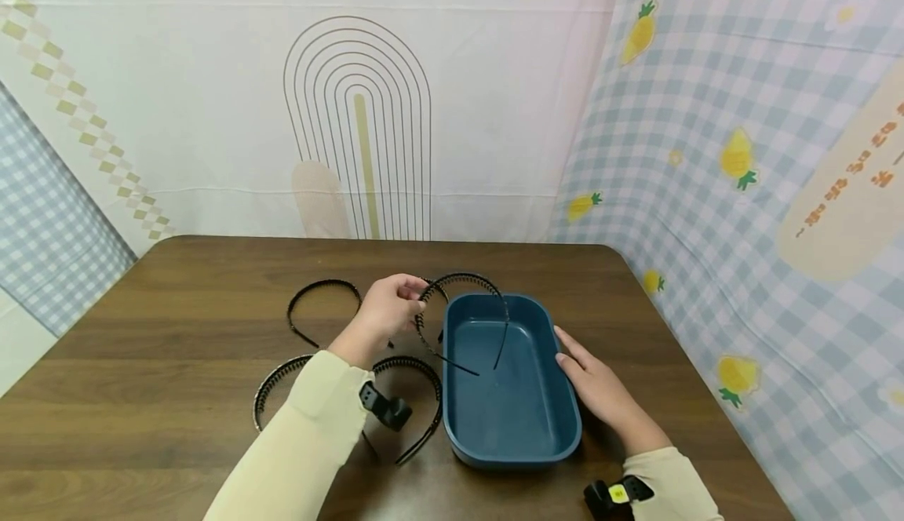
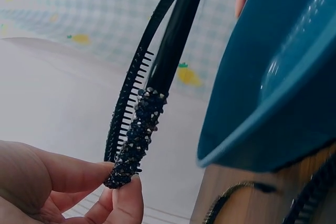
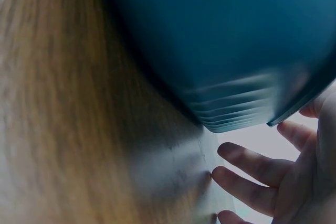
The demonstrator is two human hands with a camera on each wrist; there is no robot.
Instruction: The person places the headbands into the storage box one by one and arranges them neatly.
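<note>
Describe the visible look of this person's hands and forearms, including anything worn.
Plain, pale cream-yellow long fabric sleeves cover both forearms. A black wrist strap with a small black boxy device sits on the left wrist; a similar black strapped device on the right shows a bright yellow square marking. Left hand and right hand are gloveless.

"How's the light?"

"In the head view, bright and fairly even on the white backdrop cloth; its source is out of frame. A soft shadow darkens the wooden table just right of the blue plastic tub, whose floor carries faint glints."

"And the left wrist view?"

"Duller, greyish. The studded headband looks crisp, its stones sparkling; the gingham cloth behind goes soft."

"Right wrist?"

"Dimmest: table grain smeared, pale sheen on it, tub wall blurred, brightness beyond the right hand."
</note>
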